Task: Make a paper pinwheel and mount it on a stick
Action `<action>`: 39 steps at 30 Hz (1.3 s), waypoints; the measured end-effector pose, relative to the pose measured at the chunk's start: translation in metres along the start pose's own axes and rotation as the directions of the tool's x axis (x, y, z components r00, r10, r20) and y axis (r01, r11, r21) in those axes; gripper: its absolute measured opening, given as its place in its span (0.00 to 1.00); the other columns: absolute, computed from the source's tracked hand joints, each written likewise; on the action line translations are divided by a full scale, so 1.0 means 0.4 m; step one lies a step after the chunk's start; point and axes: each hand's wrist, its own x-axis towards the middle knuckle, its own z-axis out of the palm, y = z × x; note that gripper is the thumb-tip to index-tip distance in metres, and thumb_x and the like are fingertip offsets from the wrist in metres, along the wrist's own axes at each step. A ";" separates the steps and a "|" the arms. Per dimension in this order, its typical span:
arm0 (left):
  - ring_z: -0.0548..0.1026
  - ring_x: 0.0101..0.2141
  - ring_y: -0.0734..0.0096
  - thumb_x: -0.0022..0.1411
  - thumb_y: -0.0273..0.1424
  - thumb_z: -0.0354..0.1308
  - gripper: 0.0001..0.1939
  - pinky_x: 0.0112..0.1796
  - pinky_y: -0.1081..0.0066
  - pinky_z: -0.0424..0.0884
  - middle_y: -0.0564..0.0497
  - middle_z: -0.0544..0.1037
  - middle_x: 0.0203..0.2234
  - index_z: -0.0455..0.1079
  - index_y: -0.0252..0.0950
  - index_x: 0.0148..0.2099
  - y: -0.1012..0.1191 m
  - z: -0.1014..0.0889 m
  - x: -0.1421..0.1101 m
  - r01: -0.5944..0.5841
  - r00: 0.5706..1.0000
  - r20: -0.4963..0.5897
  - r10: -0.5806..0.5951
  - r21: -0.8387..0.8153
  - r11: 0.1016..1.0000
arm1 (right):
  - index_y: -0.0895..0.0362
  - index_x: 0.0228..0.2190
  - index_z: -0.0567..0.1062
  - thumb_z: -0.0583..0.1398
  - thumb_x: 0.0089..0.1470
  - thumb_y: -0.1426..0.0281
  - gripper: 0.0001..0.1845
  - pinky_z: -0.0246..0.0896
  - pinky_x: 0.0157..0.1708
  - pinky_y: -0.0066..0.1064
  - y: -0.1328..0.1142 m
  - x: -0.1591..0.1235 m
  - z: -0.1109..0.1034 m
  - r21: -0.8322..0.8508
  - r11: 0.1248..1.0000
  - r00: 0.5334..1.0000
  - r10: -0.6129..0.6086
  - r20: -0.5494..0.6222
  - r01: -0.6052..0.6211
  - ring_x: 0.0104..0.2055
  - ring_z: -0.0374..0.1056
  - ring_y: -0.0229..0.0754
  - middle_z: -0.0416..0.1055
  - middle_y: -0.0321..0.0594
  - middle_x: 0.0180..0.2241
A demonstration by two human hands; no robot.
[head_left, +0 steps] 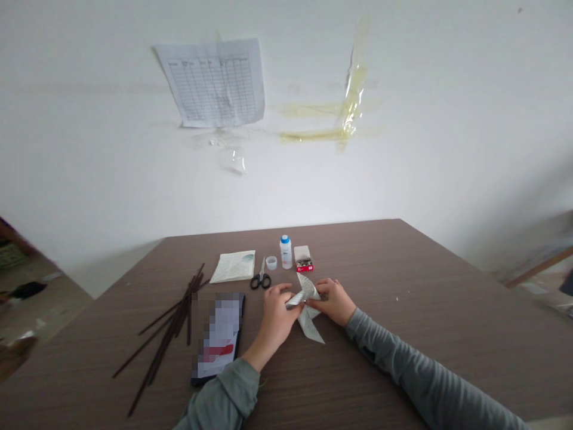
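A paper pinwheel (310, 325) folded from printed paper is held between my two hands over the table. My left hand (278, 313) pinches its left side, thumb near the centre. From the right, my right hand (333, 300) grips it with thumb and fingers closed. A small shiny spot, perhaps a pin head, shows at the centre between my thumbs. Just beyond my hands stand an open red and white box (304, 260) of small metal pieces, a white bottle with a blue cap (286, 254) and a small clear cup (271, 263). Black-handled scissors (261, 278) lie nearby.
A stack of printed paper sheets (233, 267) lies at the back left of the brown table (403, 358). Several thin dark sticks (172, 325) are fanned out at the left, beside a phone (221, 337) with a blurred screen. A white wall (313, 191) rises behind the table.
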 end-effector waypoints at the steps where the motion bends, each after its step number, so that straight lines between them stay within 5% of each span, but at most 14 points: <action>1: 0.88 0.67 0.37 0.65 0.25 0.83 0.08 0.73 0.38 0.83 0.39 0.95 0.58 0.90 0.43 0.35 0.000 0.000 0.000 0.003 1.000 0.001 -0.003 -0.002 1.000 | 0.46 0.39 0.97 0.81 0.62 0.60 0.05 0.56 0.88 0.80 -0.005 -0.001 -0.002 0.005 1.000 1.000 -0.001 0.006 0.001 0.68 0.87 0.72 0.95 0.48 0.56; 16: 0.88 0.69 0.33 0.68 0.26 0.82 0.05 0.76 0.32 0.80 0.38 0.94 0.60 0.96 0.43 0.44 -0.013 -0.013 0.001 0.011 1.000 0.007 -0.011 0.039 0.999 | 0.45 0.46 0.97 0.80 0.64 0.62 0.09 0.53 0.87 0.87 0.010 0.005 -0.002 -0.003 1.000 1.000 -0.016 0.006 0.017 0.71 0.86 0.72 0.96 0.46 0.57; 27: 0.90 0.68 0.36 0.69 0.28 0.84 0.06 0.75 0.36 0.82 0.39 0.94 0.60 0.98 0.45 0.45 -0.019 -0.025 -0.005 -0.032 0.998 -0.044 0.036 0.078 0.996 | 0.46 0.43 0.98 0.80 0.61 0.61 0.08 0.54 0.89 0.82 0.001 0.001 -0.012 -0.010 1.000 1.000 0.029 -0.005 -0.030 0.65 0.88 0.69 0.96 0.47 0.55; 39: 0.88 0.67 0.37 0.71 0.27 0.83 0.05 0.72 0.37 0.85 0.40 0.94 0.61 0.96 0.44 0.43 -0.044 -0.014 -0.015 -0.085 0.988 -0.100 0.115 0.266 0.960 | 0.43 0.57 0.97 0.75 0.65 0.68 0.21 0.48 0.91 0.83 0.027 0.013 -0.007 -0.060 0.998 0.995 -0.023 -0.102 0.017 0.66 0.89 0.67 0.94 0.44 0.55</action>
